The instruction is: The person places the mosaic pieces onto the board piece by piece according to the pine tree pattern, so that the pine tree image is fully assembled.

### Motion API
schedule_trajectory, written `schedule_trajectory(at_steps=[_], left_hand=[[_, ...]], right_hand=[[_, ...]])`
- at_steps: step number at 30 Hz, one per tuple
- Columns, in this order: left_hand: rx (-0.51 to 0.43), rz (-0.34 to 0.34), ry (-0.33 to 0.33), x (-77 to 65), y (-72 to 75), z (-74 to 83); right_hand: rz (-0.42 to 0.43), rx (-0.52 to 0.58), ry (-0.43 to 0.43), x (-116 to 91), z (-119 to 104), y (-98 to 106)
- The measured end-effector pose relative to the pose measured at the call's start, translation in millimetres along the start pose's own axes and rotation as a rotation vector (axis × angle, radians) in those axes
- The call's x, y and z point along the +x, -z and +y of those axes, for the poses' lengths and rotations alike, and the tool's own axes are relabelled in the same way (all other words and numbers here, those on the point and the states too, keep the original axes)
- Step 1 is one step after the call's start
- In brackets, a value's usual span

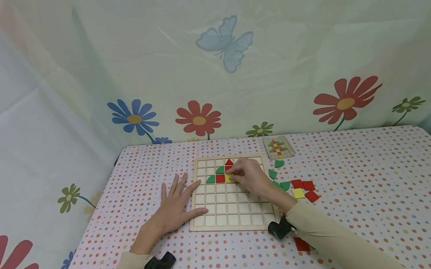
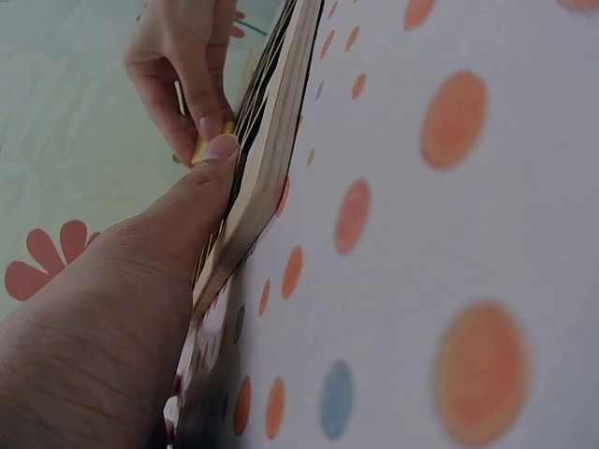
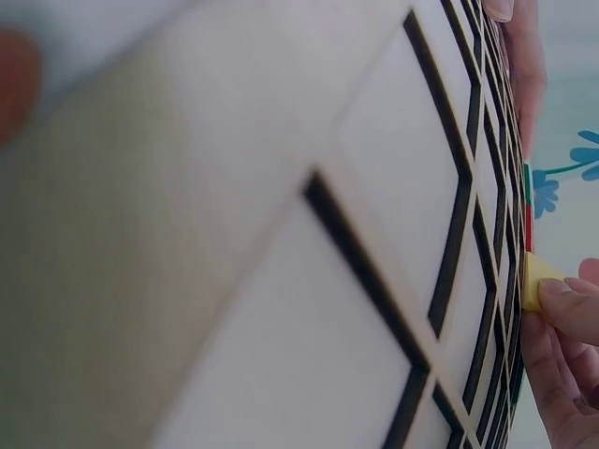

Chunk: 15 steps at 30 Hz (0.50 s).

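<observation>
A wooden grid board (image 1: 230,228) lies on the dotted table. My right hand (image 1: 252,176) pinches a yellow square tile (image 3: 538,281) between thumb and fingers, at a cell in the upper middle of the grid. Left of that cell sit a red square (image 1: 220,179) and a green rounded piece (image 1: 210,179). One row higher is another green rounded piece (image 1: 220,170) beside a red piece partly covered by my fingers, with a red triangle (image 1: 229,161) on top. My left hand (image 1: 173,207) rests spread out, its thumb and index fingertip on the board's left edge.
A pattern card (image 1: 278,147) showing a tree-like design lies behind the board's right corner. Loose green pieces (image 1: 279,163), red squares (image 1: 312,196) and a yellow square (image 1: 298,193) lie right of the board. Another red piece (image 1: 302,244) is partly under the right forearm.
</observation>
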<state>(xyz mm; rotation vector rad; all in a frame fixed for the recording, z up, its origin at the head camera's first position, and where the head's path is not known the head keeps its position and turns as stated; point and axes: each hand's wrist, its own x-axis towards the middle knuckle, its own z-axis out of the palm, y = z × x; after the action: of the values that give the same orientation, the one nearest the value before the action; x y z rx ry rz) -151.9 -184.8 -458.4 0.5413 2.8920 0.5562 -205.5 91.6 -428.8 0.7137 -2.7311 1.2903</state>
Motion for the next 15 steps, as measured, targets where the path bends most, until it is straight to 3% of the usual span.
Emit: schedule_trajectory(at_steps=[15], left_hand=[[-0.008, 0.003, 0.001, -1.3, 0.5, 0.2]], right_hand=[[-0.05, -0.048, -0.046, 3.9, -5.4, 2.1]])
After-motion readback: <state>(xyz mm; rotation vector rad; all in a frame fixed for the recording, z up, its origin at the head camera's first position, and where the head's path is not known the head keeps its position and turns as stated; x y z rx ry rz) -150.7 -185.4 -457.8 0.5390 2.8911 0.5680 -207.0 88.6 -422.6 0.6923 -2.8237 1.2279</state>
